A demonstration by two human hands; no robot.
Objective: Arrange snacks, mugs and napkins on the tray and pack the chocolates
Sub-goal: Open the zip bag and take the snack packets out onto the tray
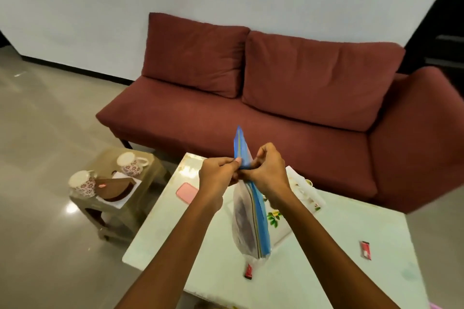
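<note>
A clear zip bag [247, 223] with a blue seal strip hangs upright over the white table [326, 271]. My left hand [219, 173] and my right hand [268, 170] both pinch the blue strip near its top. Dark contents show dimly through the plastic. A red chocolate bar [248, 271] lies on the table just below the bag, and another [365, 250] lies to the right. Behind the bag a white tray [305, 195] with a floral print rests on the table. Two floral mugs [130, 163] [81, 182] stand on a small side table at the left.
A pink flat object [187, 192] lies on the table's left part. The glass-topped side table [113, 198] also carries a brown holder [114, 187]. A maroon sofa [276, 98] runs behind the table. Glossy floor spreads to the left.
</note>
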